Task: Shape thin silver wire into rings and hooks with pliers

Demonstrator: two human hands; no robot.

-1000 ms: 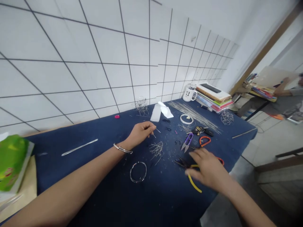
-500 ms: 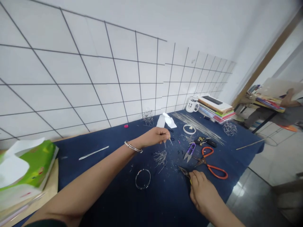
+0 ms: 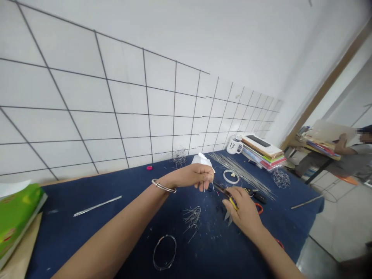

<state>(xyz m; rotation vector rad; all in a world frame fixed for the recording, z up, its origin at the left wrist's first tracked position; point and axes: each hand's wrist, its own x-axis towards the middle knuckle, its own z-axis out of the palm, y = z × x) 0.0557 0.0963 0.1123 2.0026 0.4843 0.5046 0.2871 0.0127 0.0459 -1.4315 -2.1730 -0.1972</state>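
My left hand (image 3: 197, 175), with a silver bangle at the wrist, pinches a thin piece of wire (image 3: 213, 186); its two ends hang below the fingers. My right hand (image 3: 245, 211) is closed around pliers (image 3: 233, 203) with yellow on the handle. Their dark jaws point left at the wire, close to my left fingertips; whether they touch cannot be made out. Below lies a small heap of bent wires (image 3: 192, 217), and nearer me a coiled wire ring (image 3: 164, 252). Snips (image 3: 229, 218) and orange-handled cutters (image 3: 259, 208) are partly hidden by my right hand and forearm.
On the blue cloth (image 3: 130, 232) lie long straight wires (image 3: 241, 172), a white coil (image 3: 231, 177) and wire tangles (image 3: 178, 155). A mug (image 3: 234, 145) and stacked books (image 3: 263, 153) stand against the wall. At left is a green tissue pack (image 3: 20, 217). Another person sits far right.
My right hand has lifted the pliers off the cloth and brought them up and left, beside the wire in my left hand. The view has shifted somewhat.
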